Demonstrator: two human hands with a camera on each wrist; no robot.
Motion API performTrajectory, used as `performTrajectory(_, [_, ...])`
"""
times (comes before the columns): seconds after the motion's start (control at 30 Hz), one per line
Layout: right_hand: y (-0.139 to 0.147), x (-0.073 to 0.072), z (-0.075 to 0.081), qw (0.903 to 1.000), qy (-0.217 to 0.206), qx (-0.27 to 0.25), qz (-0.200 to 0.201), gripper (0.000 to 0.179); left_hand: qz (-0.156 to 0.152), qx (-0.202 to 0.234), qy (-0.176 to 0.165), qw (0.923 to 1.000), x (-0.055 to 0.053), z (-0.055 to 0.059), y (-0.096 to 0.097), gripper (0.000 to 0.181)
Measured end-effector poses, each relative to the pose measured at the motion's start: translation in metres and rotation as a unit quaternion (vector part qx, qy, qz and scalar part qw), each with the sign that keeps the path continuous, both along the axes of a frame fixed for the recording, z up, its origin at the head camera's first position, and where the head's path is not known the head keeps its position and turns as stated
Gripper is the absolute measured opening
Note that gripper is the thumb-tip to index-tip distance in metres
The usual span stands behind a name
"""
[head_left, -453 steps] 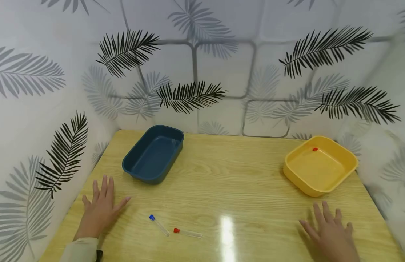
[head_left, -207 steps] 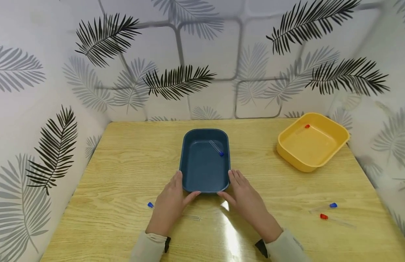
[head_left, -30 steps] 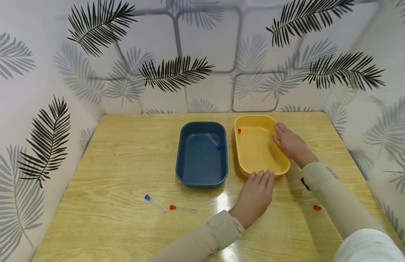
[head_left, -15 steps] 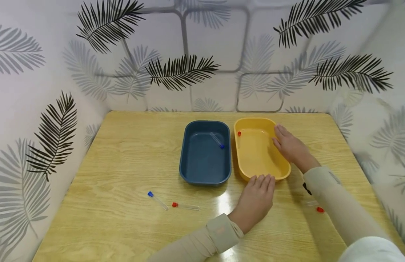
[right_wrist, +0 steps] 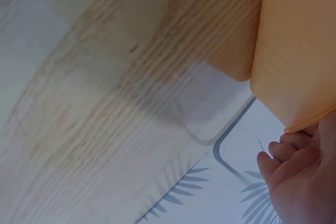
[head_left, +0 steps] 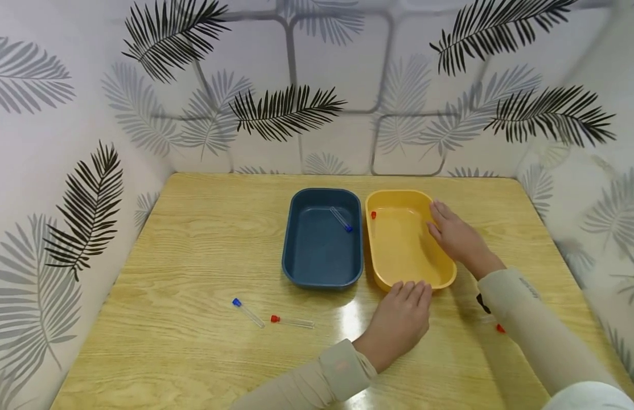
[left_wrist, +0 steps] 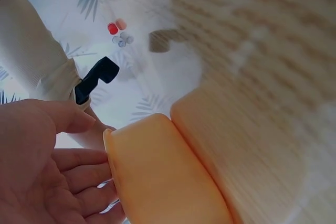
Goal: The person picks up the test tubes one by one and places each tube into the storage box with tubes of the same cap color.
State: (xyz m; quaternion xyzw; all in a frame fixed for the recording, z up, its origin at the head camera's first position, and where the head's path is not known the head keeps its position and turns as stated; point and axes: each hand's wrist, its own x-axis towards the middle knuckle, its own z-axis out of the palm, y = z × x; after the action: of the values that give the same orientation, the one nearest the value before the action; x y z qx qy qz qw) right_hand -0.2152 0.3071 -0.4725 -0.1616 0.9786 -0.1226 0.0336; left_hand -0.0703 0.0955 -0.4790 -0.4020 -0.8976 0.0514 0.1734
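Observation:
A yellow plastic bin (head_left: 406, 245) stands right of a dark blue bin (head_left: 322, 247) with a narrow gap between. My left hand (head_left: 399, 319) touches the yellow bin's near rim, fingers nearly straight; the left wrist view shows its thumb apart from the wall. My right hand (head_left: 460, 236) rests against the right rim, thumb over the inside; in the right wrist view, its loosely bent fingers (right_wrist: 283, 150) touch the outside below the rim. A red-capped test tube (head_left: 374, 215) lies in the yellow bin, its glass hardly visible. The blue bin holds a blue-capped test tube (head_left: 341, 220).
On the wooden table (head_left: 168, 273), a blue-capped tube (head_left: 249, 313) and a red-capped tube (head_left: 293, 322) lie at the front left. Near the right forearm (head_left: 542, 336), a red cap (head_left: 500, 328) shows, partly hidden. A leaf-patterned wall covering (head_left: 337, 142) rises behind.
Over the earlier frames, the blue bin went from the left to the middle and the yellow bin came left beside it. In the last second, both hands drew the yellow bin slightly nearer.

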Motion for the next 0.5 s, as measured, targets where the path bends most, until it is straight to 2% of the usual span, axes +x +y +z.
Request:
performTrajectory(0.37, [0.009,-0.001,-0.001,1.0000,-0.001,-0.005,0.001,0.059,-0.017,0.029,0.016,0.9993,-0.004,-0.005,0.003,0.046])
performTrajectory(0.5, [0.012,-0.001,-0.001,1.0000,-0.005,-0.007,-0.004,0.059,-0.024,0.027,0.016,0.9992,-0.005,-0.005,0.004,0.048])
